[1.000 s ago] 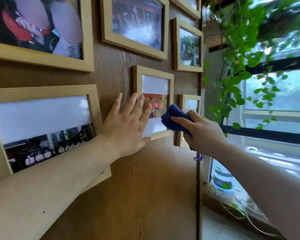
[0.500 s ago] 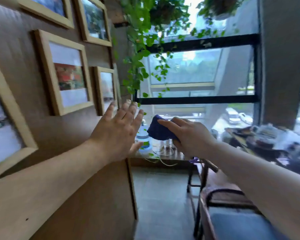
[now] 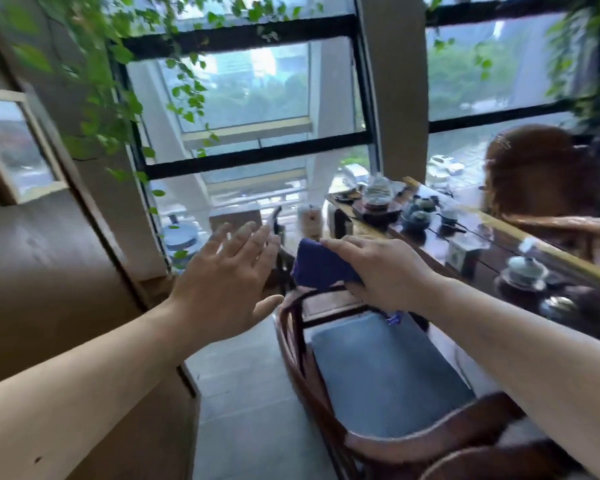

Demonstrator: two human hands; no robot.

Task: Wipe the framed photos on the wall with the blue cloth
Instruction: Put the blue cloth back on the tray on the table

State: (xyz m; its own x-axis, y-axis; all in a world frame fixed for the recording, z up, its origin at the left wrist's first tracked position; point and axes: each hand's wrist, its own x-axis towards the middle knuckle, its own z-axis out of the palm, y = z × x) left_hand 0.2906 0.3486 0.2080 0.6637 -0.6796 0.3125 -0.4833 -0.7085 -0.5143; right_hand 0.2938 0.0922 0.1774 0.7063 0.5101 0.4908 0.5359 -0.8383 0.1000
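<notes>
My right hand (image 3: 378,271) is closed around the folded blue cloth (image 3: 317,266), held in the air above a chair, well away from the wall. Beside it, my left hand (image 3: 222,285) is raised with its fingers spread and nothing in it. Only one wooden framed photo (image 3: 14,150) shows, blurred, at the far left edge on the brown wooden wall (image 3: 49,271). Both hands are to the right of the wall's end and touch nothing.
A dark wooden chair with a blue cushion (image 3: 378,372) stands right below my hands. A long tea table (image 3: 499,244) with cups and pots runs along the right. Large windows (image 3: 257,98) and hanging green vines (image 3: 111,81) fill the back. Grey floor (image 3: 250,393) lies between wall and chair.
The view has swung right, away from the wall of frames toward the window and tea table. Both hands have come off the frames; the right still holds the cloth.
</notes>
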